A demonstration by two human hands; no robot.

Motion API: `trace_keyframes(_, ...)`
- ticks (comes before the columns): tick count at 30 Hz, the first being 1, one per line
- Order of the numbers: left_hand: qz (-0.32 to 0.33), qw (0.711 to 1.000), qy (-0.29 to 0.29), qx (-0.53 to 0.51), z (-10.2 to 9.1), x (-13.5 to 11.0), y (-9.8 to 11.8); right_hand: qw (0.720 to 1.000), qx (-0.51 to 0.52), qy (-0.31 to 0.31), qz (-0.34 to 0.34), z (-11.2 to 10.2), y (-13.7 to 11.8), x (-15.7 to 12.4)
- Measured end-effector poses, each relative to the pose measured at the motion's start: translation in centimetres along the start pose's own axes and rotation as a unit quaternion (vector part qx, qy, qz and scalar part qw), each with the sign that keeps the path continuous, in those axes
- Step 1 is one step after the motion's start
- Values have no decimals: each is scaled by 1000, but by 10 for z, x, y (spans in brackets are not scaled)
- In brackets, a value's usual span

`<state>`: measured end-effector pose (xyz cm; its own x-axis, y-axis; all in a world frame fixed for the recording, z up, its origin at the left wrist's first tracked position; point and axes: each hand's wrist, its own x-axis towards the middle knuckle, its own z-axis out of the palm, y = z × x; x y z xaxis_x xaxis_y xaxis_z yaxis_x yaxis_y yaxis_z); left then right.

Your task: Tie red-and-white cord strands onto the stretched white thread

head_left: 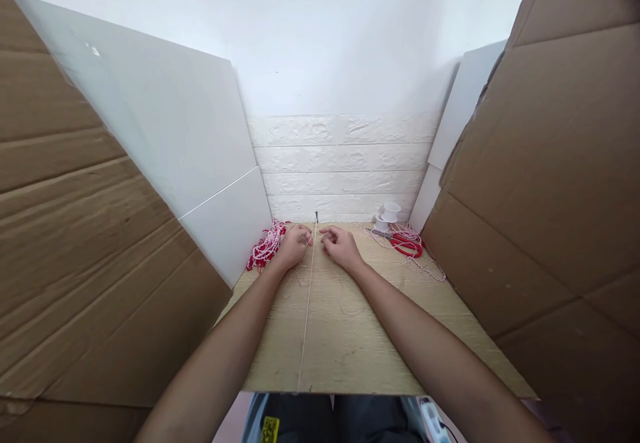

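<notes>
A taut pale cord (306, 316) runs down the middle of a light wooden board (370, 343), from a small dark pin (317, 217) at the far edge to the near edge. My left hand (294, 244) rests just left of the cord near its far end, fingers curled and pinched at it. My right hand (340, 244) sits just right of the cord, fingers also curled toward it. What the fingertips hold is too small to name; thin loose threads lie on the board below the hands.
A heap of red and white cords (267, 247) lies at the board's far left. Red scissors (404, 243), white spools (389, 215) and loose cord lie at the far right. Cardboard walls (90, 263) and white panels (165, 123) enclose both sides.
</notes>
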<state>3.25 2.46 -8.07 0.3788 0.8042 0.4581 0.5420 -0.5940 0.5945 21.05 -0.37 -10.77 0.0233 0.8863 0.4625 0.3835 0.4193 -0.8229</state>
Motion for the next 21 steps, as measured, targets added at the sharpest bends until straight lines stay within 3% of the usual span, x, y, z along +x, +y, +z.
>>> trace_keyframes(6,16,999,2,-36,4,0,0,1000,-10,-3,3,3,6,2)
trace_keyframes(14,46,998,2,-41,6,2,1,1000,7,23,-18,-3,-10,0)
trace_keyframes(21,65,995,-19,-68,10,4,-5,999,31,-16,6,-1,-8,0)
